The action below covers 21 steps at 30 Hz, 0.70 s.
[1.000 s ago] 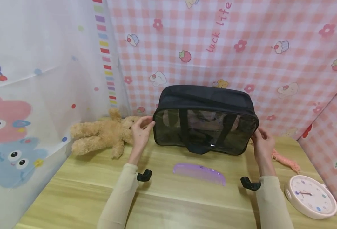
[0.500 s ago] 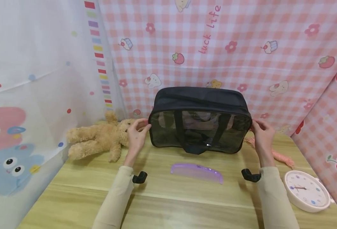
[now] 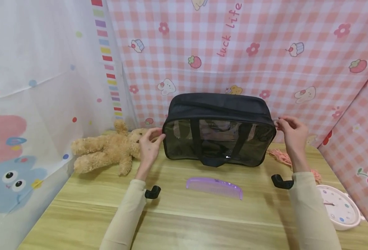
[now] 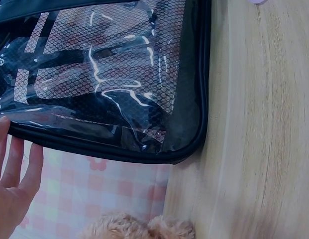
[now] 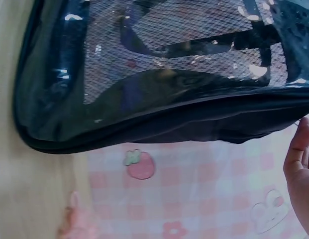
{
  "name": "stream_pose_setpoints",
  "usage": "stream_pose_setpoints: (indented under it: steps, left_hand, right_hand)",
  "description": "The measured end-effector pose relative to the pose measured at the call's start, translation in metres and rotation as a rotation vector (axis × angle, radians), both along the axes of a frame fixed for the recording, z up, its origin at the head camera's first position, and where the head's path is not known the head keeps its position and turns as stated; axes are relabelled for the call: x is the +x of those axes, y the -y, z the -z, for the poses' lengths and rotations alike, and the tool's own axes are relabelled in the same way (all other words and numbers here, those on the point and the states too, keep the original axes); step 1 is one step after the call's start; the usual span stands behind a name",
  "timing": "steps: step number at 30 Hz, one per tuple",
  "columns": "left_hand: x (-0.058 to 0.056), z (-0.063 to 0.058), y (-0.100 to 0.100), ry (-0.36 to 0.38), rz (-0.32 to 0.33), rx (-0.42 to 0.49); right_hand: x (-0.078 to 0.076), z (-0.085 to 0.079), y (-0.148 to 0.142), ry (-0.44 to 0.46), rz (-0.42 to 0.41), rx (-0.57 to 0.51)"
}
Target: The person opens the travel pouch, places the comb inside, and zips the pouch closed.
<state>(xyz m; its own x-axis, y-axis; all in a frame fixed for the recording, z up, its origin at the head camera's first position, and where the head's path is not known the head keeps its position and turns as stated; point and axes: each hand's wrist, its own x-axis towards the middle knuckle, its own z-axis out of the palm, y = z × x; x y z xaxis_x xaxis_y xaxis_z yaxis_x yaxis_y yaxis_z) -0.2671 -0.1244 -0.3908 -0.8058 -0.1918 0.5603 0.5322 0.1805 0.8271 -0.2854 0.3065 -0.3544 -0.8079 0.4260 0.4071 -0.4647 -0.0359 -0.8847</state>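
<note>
A black bag (image 3: 221,139) with a clear front panel and black strap handles stands upright on the table. My left hand (image 3: 150,144) pinches its left edge, the thumb on the front and the fingers behind the piping in the left wrist view. At the upper right corner of the bag, the thumb and fingers of my right hand (image 3: 294,135) pinch a small thin piece, which looks like a zipper pull, mostly hidden by the fingertips. Mesh shows through the clear panel in both wrist views. In front of the bag lies a purple comb (image 3: 215,186).
A tan teddy bear (image 3: 110,152) lies left of the bag, beside my left hand. Pink yarn (image 3: 280,157) lies to the right, partly behind my right arm. A white round clock (image 3: 343,208) is near the right edge. Printed cloth (image 3: 202,41) hangs close behind the bag.
My right hand has moved up along the bag's right side to its upper corner, uncovering some of the yarn. The left hand keeps its grip on the left edge.
</note>
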Motion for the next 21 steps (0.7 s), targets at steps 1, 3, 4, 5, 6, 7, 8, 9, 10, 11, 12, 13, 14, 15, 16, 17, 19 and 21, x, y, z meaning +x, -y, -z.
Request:
stream_pose_setpoints:
  steps: [1,3,4,5,6,7,8,9,10,11,12,13,14,15,16,17,19,21]
  left_hand:
    - [0.0,0.0,0.0,-0.002,0.003,-0.004]
    - [-0.001,-0.001,0.0,-0.007,0.013,-0.013]
    - [-0.001,-0.001,0.0,-0.011,0.019,-0.016]
    - [-0.002,-0.001,-0.001,-0.011,0.021,-0.017]
    - [-0.002,-0.001,-0.001,-0.009,0.025,-0.017]
    - [-0.002,-0.001,-0.001,-0.006,0.028,-0.016]
    - [-0.002,-0.001,-0.001,-0.001,0.029,-0.016]
    - [-0.003,-0.001,-0.002,0.005,0.025,-0.016]
    - [-0.003,-0.001,-0.002,0.011,0.025,-0.016]
    - [-0.003,-0.002,-0.002,0.018,0.023,-0.017]
    - [-0.003,-0.003,-0.002,0.023,0.022,-0.019]
    - [-0.003,-0.003,-0.001,0.027,0.02,-0.022]
    - [-0.003,-0.004,-0.001,0.029,0.02,-0.025]
    - [-0.003,-0.005,-0.001,0.029,0.022,-0.028]
    - [-0.003,-0.005,0.0,0.029,0.024,-0.032]
    - [-0.003,-0.006,0.001,0.03,0.023,-0.038]
    - [-0.003,-0.007,0.002,0.029,0.028,-0.052]
    - [-0.003,-0.008,0.004,0.028,0.035,-0.068]
  right_hand:
    - [-0.001,-0.003,0.0,0.016,0.005,0.03]
    - [-0.002,-0.01,0.0,0.035,0.015,0.1]
    - [-0.002,-0.013,0.0,0.046,0.018,0.14]
    - [-0.002,-0.016,0.0,0.056,0.017,0.184]
    - [-0.002,-0.019,0.0,0.064,0.02,0.236]
    - [-0.002,-0.022,0.001,0.068,0.026,0.289]
    - [-0.003,-0.025,0.002,0.073,0.027,0.34]
    - [-0.003,-0.028,0.003,0.078,0.026,0.383]
    - [-0.003,-0.031,0.004,0.08,0.021,0.419]
    - [-0.004,-0.034,0.005,0.08,0.019,0.452]
    - [-0.005,-0.037,0.006,0.08,0.017,0.48]
    - [-0.006,-0.039,0.007,0.081,0.01,0.502]
    - [-0.007,-0.041,0.007,0.085,0.001,0.522]
    - [-0.007,-0.043,0.008,0.087,-0.004,0.539]
    - [-0.008,-0.044,0.008,0.09,-0.01,0.556]
    - [-0.009,-0.045,0.008,0.093,-0.013,0.58]
    - [-0.01,-0.048,0.009,0.1,-0.021,0.626]
    - [-0.01,-0.051,0.01,0.115,-0.027,0.67]
